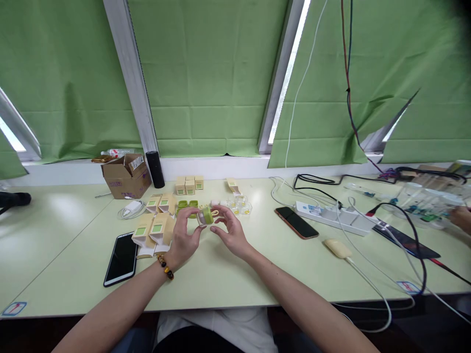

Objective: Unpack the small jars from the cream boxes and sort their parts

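Observation:
Between my two hands, above the middle of the table, is a small round container [205, 216] with a green cap, a clear body and a pale loop at its right. My left hand [185, 240] grips it from the left with thumb and fingers. From the right, my right hand [232, 233] pinches its green end near the loop. Just behind my hands sit green square lids [187, 203] and several clear little cups [240, 205]. Opened cream boxes with green labels [157, 228] stand left of my left hand, beside a dark phone [120, 259].
Closed small boxes [190, 185] and a lone opened box [233, 186] stand farther back. A cardboard box [127, 175] and black cylinder [155, 169] are back left. To the right are a phone [296, 222], power strip [334, 217], mouse [337, 248], cables and another person's hand [460, 218].

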Available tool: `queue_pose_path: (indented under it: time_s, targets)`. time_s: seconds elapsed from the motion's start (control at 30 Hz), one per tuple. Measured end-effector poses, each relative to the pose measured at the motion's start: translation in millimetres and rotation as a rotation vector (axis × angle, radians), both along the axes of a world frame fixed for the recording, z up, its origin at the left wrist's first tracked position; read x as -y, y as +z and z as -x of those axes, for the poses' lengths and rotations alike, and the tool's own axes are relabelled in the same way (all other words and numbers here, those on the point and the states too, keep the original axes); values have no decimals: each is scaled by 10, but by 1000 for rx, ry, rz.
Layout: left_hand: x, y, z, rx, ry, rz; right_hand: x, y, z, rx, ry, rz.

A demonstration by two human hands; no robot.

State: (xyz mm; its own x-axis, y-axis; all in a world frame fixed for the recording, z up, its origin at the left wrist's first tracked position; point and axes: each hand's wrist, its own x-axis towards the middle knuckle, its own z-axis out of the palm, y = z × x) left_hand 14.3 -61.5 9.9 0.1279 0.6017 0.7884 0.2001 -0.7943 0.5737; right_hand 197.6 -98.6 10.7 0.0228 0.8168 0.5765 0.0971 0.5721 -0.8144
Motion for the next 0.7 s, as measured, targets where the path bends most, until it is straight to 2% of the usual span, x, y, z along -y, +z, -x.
queue_pose_path:
  time_s: [0.2, 0.4, 0.7]
  targets:
    - [35, -7, 35, -110, -16, -188, 14, -25, 5, 25, 2, -55]
    - [14, -50, 33, -106, -72, -204, 38, -42, 17, 70, -29, -124]
    - [-9, -74, 52, -132, 70, -285, 36, -36, 19, 55, -51, -92]
